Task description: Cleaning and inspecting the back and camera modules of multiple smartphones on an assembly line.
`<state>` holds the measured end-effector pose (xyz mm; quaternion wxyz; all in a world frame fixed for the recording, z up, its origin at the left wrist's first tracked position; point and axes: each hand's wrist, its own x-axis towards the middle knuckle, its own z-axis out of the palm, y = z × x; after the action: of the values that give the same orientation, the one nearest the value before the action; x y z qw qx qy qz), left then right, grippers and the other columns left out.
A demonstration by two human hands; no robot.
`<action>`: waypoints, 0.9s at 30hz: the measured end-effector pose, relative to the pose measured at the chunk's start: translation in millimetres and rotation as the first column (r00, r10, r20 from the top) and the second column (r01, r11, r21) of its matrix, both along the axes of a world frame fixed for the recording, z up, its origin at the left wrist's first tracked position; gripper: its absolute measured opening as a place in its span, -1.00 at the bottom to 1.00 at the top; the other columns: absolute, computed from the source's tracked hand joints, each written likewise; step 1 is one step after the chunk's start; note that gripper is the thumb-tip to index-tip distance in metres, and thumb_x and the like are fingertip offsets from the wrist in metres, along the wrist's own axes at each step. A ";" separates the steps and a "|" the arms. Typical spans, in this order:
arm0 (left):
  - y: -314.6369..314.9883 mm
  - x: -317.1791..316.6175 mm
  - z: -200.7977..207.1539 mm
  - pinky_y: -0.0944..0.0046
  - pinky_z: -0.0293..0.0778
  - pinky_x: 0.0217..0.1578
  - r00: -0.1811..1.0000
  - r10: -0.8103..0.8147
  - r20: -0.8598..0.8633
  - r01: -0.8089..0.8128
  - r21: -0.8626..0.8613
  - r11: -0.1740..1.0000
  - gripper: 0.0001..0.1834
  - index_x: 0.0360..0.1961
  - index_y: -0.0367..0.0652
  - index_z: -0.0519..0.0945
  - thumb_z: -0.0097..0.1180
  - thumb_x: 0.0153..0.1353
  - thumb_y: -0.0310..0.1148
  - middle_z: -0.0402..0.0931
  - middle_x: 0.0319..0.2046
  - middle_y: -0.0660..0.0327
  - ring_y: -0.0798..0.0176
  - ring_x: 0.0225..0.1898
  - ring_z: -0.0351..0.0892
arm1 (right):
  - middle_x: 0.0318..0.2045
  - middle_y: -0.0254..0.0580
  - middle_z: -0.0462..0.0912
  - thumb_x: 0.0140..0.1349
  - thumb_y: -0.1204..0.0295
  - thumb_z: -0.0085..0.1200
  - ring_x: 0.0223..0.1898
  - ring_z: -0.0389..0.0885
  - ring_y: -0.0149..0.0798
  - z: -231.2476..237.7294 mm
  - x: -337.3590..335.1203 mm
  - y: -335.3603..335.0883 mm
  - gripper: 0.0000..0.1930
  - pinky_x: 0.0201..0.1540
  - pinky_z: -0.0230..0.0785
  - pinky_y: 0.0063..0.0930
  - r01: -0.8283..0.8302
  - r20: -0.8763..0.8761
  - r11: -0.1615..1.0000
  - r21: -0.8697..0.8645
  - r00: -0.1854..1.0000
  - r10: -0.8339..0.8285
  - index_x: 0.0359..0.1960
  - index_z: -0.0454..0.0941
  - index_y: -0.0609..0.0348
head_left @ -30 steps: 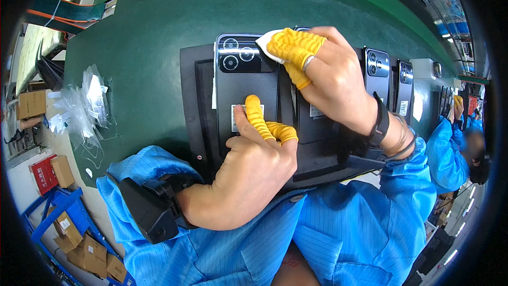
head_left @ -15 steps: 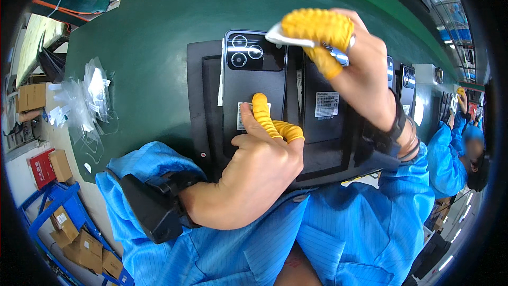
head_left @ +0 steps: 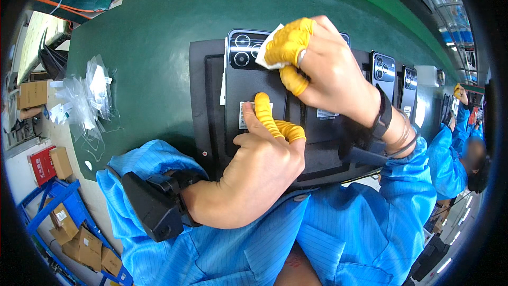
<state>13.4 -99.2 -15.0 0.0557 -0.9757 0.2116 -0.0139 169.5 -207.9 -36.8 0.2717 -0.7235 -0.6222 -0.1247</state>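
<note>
The right hand (head_left: 332, 71) is closed in a pinch on a white cloth (head_left: 263, 57), bunched so that only its edge shows past the yellow finger covers (head_left: 291, 39); a small wad like this probably suits the narrow space around the camera lenses. The phone (head_left: 253, 82) lies back up just above the middle of the frame, its camera end toward the top, and the cloth appears to rest on that end. The left hand (head_left: 256, 167), partly curled and grasping nothing visible, lays its fingertips on the phone at the label (head_left: 243, 121), likely to stop it sliding on the black tray (head_left: 200, 82). A second phone (head_left: 325, 130) lies right of it, partly hidden by the right arm, perhaps set alongside for easy reach.
</note>
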 end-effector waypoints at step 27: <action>0.8 2.7 -4.1 0.35 0.27 -0.87 0.994 -0.006 0.105 0.009 -0.031 0.999 -0.84 -0.60 -0.13 0.60 0.11 -0.02 -0.29 0.40 -0.36 -0.66 0.19 -0.78 0.47 | -0.47 -0.15 0.59 -0.15 0.48 0.18 -0.38 0.55 -0.08 -2.8 21.4 34.6 -0.81 -0.18 0.42 -0.26 -0.150 0.027 0.987 -0.059 0.988 0.152 -0.42 0.60 0.21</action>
<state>16.0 -98.4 -19.1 0.0515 -0.9735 0.2119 -0.0687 191.0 -173.3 -39.6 0.2499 -0.6797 -0.6827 -0.0973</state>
